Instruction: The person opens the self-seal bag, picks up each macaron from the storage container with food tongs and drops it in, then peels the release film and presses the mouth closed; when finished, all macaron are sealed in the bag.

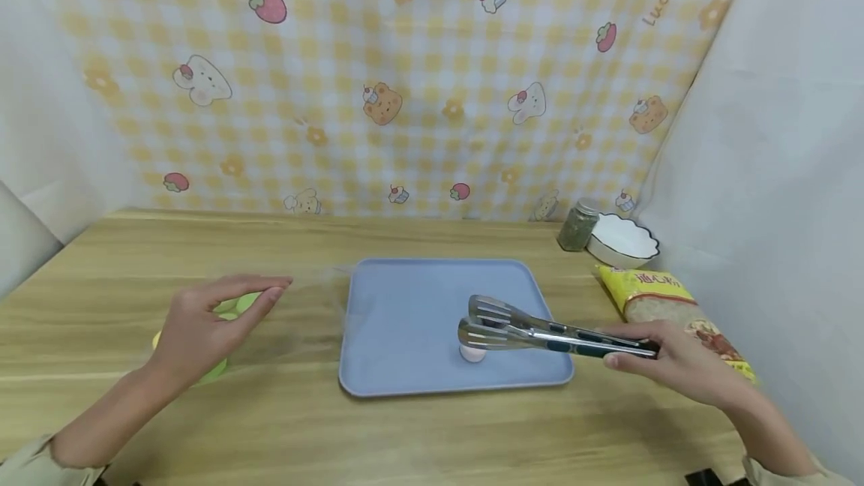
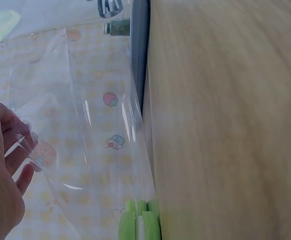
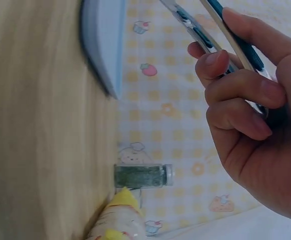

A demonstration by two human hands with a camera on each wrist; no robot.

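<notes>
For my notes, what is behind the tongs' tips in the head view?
Part of a pale piece and the blue tray show. The tongs cover the piece's top, so its shape is unclear.

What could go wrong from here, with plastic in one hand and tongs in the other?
The left hand pinches the clear plastic, which reaches well past the fingers, so its far part may fold or catch on the tray.

The tongs in the right hand partly cover the pale thing; I can't tell whether they grip it, so it might drop or roll if they move off.
</notes>
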